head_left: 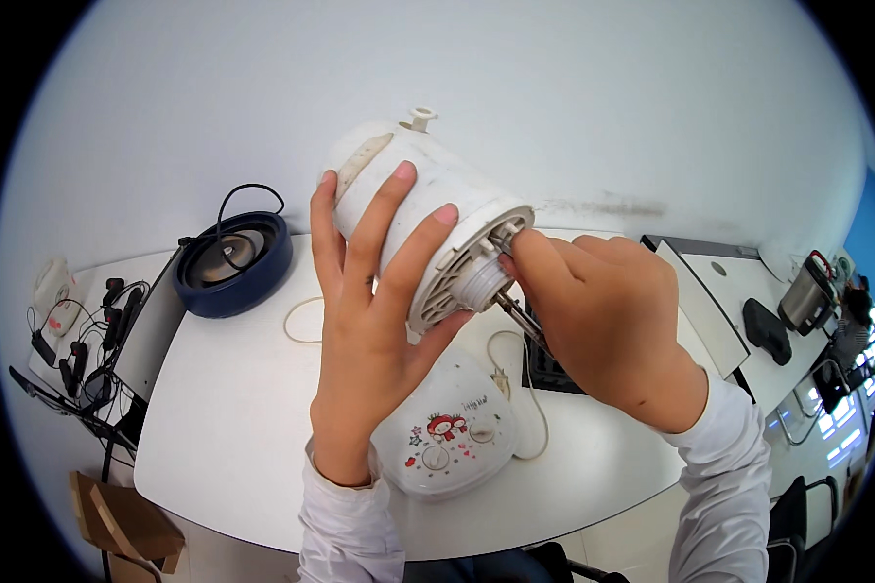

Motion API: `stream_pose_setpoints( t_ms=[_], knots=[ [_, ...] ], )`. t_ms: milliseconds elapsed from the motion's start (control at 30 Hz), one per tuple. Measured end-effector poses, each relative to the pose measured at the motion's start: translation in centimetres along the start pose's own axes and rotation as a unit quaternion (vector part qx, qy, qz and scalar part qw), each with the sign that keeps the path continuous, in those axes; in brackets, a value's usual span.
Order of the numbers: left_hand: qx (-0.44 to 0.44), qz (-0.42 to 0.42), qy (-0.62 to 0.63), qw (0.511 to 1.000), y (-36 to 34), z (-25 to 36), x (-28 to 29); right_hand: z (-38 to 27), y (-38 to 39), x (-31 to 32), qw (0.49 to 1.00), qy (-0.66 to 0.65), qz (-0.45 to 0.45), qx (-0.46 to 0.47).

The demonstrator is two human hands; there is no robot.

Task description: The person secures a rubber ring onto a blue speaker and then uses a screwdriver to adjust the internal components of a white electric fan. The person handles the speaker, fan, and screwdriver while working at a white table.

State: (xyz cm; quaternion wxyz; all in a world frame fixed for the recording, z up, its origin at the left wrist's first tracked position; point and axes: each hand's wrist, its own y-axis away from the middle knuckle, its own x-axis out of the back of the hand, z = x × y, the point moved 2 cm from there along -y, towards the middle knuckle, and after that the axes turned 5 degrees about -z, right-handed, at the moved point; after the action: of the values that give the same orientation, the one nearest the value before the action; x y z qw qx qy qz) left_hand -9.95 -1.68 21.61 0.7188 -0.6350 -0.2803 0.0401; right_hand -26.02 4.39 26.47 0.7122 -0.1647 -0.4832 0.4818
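Note:
A white cylindrical appliance body (437,185) is held up tilted over the table. My left hand (369,272) grips its side with fingers spread around the shell and the thumb near the rim. Its ribbed end, with a threaded white neck (478,282), faces right and downward. At that end my right hand (603,306) has its fingers closed; what they pinch is hidden. A thin metal piece (517,316) runs from beside the neck to under my right hand. Below lies a white rounded appliance part (447,437) with cartoon prints and two round knobs.
A blue round appliance base (233,264) with a black cord stands at the table's back left. A pale cord (535,437) loops beside the printed part, near a black tray (549,371). Tangled cables (92,340) lie far left; a metal kettle (805,296) and black pouch (766,330) are right.

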Motion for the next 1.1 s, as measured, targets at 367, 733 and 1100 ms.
stream_pose_setpoints(
  t_ms=[367, 733, 1100],
  knots=[
    [-0.009, -0.013, 0.004, 1.000, 0.1, -0.7, 0.3, 0.3, 0.0, -1.1, 0.998, -0.063, 0.023, 0.006],
    [-0.029, -0.013, 0.010, 0.999, -0.1, -0.9, -0.1, 0.3, 0.3, -0.5, 0.996, -0.080, 0.022, -0.008],
    [-0.032, -0.017, 0.010, 0.999, -0.1, -0.9, 0.1, 0.1, 0.7, -1.3, 0.995, -0.015, 0.098, 0.009]
  ],
)
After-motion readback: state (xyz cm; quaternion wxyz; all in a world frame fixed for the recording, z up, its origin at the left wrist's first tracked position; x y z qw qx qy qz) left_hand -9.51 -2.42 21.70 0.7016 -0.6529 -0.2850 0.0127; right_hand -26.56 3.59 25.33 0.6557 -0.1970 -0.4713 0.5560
